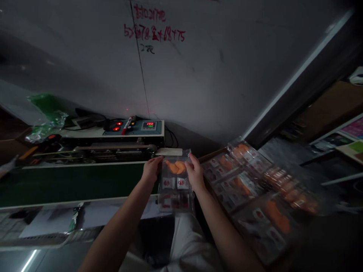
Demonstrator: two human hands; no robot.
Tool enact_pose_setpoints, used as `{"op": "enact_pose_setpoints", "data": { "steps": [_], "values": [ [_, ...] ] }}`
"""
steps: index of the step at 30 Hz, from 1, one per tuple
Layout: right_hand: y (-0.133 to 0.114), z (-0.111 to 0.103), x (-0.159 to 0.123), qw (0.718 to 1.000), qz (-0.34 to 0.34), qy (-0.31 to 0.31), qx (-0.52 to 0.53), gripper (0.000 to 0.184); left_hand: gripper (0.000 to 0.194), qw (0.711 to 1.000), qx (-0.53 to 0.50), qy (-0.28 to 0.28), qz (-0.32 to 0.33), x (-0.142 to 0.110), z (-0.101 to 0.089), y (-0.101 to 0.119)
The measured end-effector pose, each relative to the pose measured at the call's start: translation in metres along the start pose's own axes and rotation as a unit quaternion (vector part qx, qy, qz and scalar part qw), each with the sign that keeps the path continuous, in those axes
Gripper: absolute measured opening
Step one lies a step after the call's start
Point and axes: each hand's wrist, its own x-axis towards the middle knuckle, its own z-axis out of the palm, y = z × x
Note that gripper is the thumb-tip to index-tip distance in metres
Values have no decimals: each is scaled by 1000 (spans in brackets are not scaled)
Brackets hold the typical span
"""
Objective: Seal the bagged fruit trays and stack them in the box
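Observation:
I hold a clear plastic packet (175,185) with orange pieces and small red-and-white sachets inside, upright in front of me. My left hand (151,169) grips its upper left edge and my right hand (195,172) grips its upper right edge. The packet's top sits at the right end of a band sealing machine (110,148), near its infeed slot. Below the machine lies a green conveyor belt (70,183).
The sealer's control panel (136,127) shows red lights and a digital readout, with a red marker on it. A box of several similar filled packets (255,189) lies at my right. Green plastic bags (45,117) sit at far left. A grey wall with red writing stands behind.

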Motion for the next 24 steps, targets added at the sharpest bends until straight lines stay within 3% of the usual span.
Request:
{"op": "enact_pose_setpoints", "data": {
  "steps": [4,11,19,24],
  "values": [
    [-4,16,1,999,12,2,-46,44,24,1000,-5,21,-5,10,-8,1],
    [-2,54,2,999,16,8,-34,43,22,998,4,63,14,19,-26,16],
    [-8,83,-6,999,-6,24,-38,42,30,995,17,90,37,24,-53,23],
    [-17,111,-6,998,36,-13,-47,44,33,989,34,129,61,28,-74,32]
  ]
}}
